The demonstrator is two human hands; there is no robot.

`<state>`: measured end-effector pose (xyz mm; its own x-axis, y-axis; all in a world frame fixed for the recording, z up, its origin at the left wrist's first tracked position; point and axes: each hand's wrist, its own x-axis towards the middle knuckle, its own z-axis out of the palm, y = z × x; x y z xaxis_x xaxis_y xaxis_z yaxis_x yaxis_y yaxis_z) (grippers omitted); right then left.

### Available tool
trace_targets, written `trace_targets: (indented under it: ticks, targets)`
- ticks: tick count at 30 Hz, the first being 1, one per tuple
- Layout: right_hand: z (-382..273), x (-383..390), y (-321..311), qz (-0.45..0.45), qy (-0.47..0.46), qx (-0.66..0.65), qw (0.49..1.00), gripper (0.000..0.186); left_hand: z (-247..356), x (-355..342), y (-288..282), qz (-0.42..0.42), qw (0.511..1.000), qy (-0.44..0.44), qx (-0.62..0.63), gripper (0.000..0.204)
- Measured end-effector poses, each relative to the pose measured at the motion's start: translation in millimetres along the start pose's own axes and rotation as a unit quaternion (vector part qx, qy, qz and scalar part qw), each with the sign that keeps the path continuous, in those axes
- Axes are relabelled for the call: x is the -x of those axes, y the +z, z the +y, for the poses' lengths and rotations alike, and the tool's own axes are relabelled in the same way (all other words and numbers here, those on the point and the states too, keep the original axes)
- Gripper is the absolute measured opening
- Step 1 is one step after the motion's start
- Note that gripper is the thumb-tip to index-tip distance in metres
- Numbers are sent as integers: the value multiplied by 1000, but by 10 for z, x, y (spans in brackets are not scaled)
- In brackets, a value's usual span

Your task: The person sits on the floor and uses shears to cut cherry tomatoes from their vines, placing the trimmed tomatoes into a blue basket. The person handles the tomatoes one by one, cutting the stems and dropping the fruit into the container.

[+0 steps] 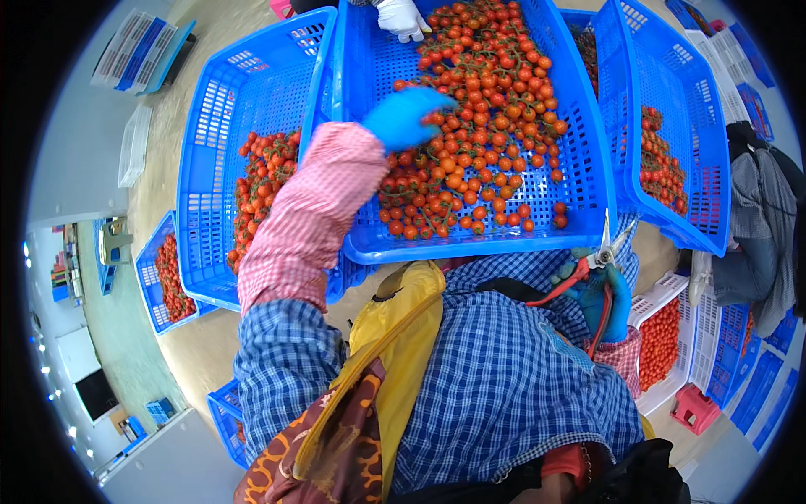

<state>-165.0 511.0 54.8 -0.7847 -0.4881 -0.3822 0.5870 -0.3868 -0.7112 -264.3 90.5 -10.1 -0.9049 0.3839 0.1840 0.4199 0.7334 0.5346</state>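
Observation:
A large blue plastic crate (478, 246) stands in front of me, holding many cherry tomatoes (483, 84), red and orange, some on green stems. My left hand (407, 119), in a blue glove, reaches over the crate's left side. Its fingers stretch right across the edge of the tomato heap, thumb apart, and I see nothing held in them. Close to my body at the right, my right hand (606, 302), gloved in blue, grips a pair of snips (579, 273) with red handles. Their metal blades point up beside the crate's near right corner, slightly parted.
A co-worker's white-gloved hand (401, 18) is at the crate's far edge. Blue crates with tomatoes stand at the left (206, 281) and right (714, 193). A white crate of loose tomatoes (659, 344) and a red stool (695, 409) are lower right. Another person (760, 227) is at the right.

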Motion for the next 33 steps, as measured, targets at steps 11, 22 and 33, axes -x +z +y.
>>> trace_targets:
  ticks: [11, 22, 33]
  targets:
    - [-54, 105, -206, 40, 8, 1, 999, 52, -210, 8, -2, -377, 901, -175, -125, 28]
    - [-66, 121, -295, 28, -2, 0, 1000, 50, 673, -550, 1311, -155, 962, -3, -223, 68]
    - [-19, 85, -428, 27, 8, -11, 1000, 56, 356, 196, 251, -338, 938, -71, 37, 27]
